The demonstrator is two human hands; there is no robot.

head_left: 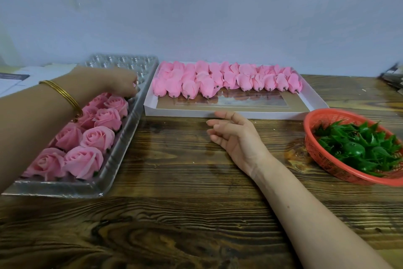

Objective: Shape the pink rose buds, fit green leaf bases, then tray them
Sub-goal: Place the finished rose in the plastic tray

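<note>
My left hand (122, 82) reaches over the clear plastic tray (122, 151) at the far end of its two rows of finished pink roses (96, 137). Its fingers curl down around a pink rose (134, 86), mostly hidden, with a dark green base showing just under the fingertips. My right hand (233, 135) hovers relaxed and holds nothing, just in front of the white box (218, 113). Several unshaped pink rose buds (226, 80) lie in rows at the back of that box. A red basket (316, 151) at the right holds green leaf bases (359, 146).
The work surface is a dark wooden table (178, 214) against a pale wall. Papers (26, 76) lie at the back left and a dark object (392, 76) sits at the far right edge. The clear tray's far cups (122, 61) hold no roses.
</note>
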